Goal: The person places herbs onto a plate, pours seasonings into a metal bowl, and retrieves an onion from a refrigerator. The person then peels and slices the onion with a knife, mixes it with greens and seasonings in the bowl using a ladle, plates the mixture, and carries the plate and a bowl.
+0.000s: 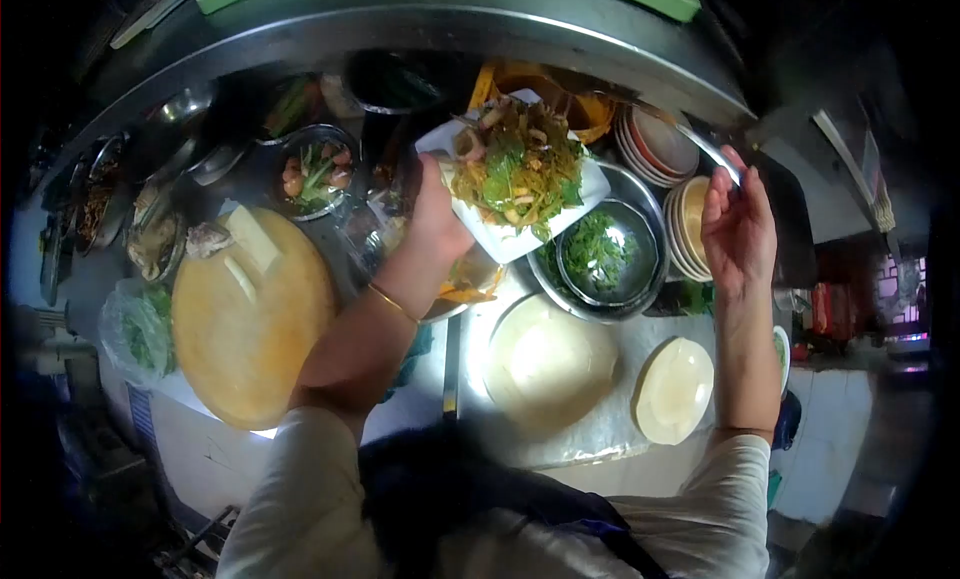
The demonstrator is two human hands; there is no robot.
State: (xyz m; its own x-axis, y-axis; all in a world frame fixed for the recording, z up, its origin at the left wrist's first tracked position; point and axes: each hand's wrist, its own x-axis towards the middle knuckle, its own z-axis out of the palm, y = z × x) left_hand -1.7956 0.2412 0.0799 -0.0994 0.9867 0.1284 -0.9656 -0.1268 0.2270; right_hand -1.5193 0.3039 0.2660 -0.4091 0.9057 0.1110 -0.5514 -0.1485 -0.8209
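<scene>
A white square plate point(590, 187), heaped with a mixed salad point(515, 164) of greens and pale strips, is in my left hand point(438, 207), whose fingers grip its left edge. My right hand point(740, 224) is raised at the right, palm up, with its fingers curled round the handle of a metal utensil point(705, 147); the utensil's far end is not clearly visible. Below the salad plate, a metal bowl of chopped green herbs point(600, 247) sits inside a larger metal bowl. A big pale plate point(552, 364) and a smaller oval plate point(675, 391) lie on the metal counter.
At the left is a round wooden board point(255, 329) with a pale block on it, beside a plastic bag of greens point(140, 331). Bowls of ingredients point(315, 171) line the back. Stacked bowls point(688, 229) stand near my right hand. A metal shelf edge point(400, 27) crosses the top.
</scene>
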